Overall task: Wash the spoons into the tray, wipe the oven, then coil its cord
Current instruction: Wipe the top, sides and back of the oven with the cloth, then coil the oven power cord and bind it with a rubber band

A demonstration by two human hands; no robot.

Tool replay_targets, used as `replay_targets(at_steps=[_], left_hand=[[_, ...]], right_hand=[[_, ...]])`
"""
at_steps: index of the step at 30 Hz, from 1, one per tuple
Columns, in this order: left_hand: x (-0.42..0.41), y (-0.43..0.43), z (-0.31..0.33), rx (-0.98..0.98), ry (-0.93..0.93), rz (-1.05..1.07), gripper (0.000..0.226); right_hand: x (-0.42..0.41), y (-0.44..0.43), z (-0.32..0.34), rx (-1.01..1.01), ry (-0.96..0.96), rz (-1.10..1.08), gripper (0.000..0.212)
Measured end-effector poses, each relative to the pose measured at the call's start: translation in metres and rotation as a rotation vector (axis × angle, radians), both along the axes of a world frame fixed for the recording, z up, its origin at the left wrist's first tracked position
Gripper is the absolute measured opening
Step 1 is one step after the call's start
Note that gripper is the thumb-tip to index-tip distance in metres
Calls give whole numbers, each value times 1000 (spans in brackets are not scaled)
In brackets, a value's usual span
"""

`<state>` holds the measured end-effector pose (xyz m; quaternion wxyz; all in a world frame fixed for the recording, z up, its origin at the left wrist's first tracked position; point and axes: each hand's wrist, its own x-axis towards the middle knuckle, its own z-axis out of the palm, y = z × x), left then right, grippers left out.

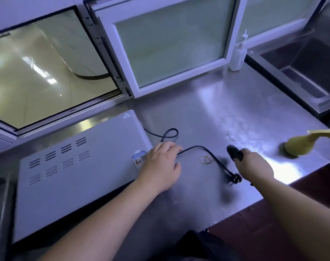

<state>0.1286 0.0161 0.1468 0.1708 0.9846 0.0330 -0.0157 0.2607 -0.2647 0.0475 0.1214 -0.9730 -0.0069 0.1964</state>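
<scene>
Left hand (pixel 160 162) rests at the edge of the slotted grey sheet-metal oven (pixel 75 166), fingers curled over its thin black rubber cord (pixel 197 146). The cord loops across the brushed steel counter (pixel 235 113) to a pronged plug (pixel 234 178). Right hand (pixel 254 164): blurred, grip indeterminate. Oven sticker (pixel 139 159): unreadable.

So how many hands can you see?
2. The left hand lies on the cord beside the oven; the right hand holds a dark object near the plug.
</scene>
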Motion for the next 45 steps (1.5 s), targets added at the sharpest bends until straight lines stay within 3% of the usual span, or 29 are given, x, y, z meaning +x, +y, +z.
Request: replay_targets(at_steps=[3,10,14,20,25,29,33,38,45], left_hand=[[7,-12,-5,37,44,17,43],[10,-19,-5,86,76,69,42],[9,-17,-2,120,57,91,44],[-8,8,2,73,-49,256,40],[-54,58,2,72,-101,512,38],[-115,106,-5,108,-131,740,37],[-183,155,-19,125,-148,987,41],[-240,200,-37,130,-78,1244,51],[-245,213,-44,64,-64,1274,68]], right_hand=[[26,-19,-17,-54,76,-29,21],[50,-35,-62,-107,140,-28,46],[54,-33,-77,-113,171,37,39],[48,48,-40,233,188,161,50],[0,144,17,568,225,327,47],[-37,196,49,819,337,281,55],[-67,227,56,943,439,212,62],[-92,249,50,1035,396,70,49],[-102,255,50,1001,309,29,46]])
